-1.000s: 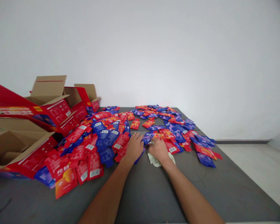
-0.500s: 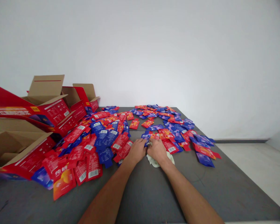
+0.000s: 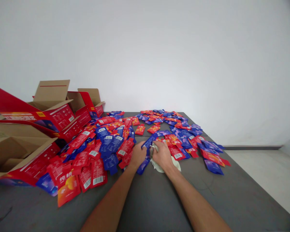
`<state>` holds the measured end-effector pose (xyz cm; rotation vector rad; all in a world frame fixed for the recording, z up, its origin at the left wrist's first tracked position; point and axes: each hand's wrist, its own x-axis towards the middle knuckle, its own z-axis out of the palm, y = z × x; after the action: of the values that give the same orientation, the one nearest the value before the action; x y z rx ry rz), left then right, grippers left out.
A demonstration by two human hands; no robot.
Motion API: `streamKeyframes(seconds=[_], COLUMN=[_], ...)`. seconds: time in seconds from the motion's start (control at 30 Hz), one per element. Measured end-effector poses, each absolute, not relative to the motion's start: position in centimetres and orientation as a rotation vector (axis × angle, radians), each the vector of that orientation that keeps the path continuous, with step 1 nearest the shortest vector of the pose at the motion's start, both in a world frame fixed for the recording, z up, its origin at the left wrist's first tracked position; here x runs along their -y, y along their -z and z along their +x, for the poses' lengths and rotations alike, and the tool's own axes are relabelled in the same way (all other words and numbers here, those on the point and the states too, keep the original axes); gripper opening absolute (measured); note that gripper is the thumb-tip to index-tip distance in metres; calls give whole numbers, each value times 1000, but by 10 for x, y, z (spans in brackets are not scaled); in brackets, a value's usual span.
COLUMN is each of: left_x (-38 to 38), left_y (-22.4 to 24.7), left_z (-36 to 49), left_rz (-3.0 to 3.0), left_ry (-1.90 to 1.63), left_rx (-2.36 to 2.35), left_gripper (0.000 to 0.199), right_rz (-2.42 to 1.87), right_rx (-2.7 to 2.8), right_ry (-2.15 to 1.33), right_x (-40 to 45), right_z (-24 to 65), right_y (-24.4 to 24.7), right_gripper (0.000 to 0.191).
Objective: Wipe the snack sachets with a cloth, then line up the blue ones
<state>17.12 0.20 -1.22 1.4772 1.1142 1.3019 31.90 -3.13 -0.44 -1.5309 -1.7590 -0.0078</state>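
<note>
My left hand is closed around a blue pouch that stands tilted above the grey table. The pouch's lower end shows below my fingers. Close beside it, my right hand grips a bunched whitish cloth, part of which spreads on the table under my wrist. Bits of the cloth poke out near my right thumb, next to the pouch. Left of my left hand lies a heap of red pouches and blue pouches, several with barcodes facing up.
Red cardboard boxes with raised flaps stand along the left. More red and blue pouches lie across the back and right of the table. A white wall rises behind. Pale floor shows past the right edge.
My left hand has drawn slightly left and the blue pouch is now raised and tilted in it. My right hand still grips the cloth. The view has shifted slightly.
</note>
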Motion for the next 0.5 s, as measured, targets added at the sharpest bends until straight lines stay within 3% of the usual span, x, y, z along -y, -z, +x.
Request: streamKeyframes(seconds=[0.2,0.5], left_x=[6,9], left_y=[6,2], left_z=[173,171], left_rz=[1053,1191], left_ry=[-1155,-1200], left_rx=[-888,-730], left_gripper=[45,54], right_rz=[-1370,-1240], right_rx=[1740,1707], right_ry=[-6,-60], right_x=[34,38], right_z=[315,308], right_y=[-2,-4], right_gripper=[37,40])
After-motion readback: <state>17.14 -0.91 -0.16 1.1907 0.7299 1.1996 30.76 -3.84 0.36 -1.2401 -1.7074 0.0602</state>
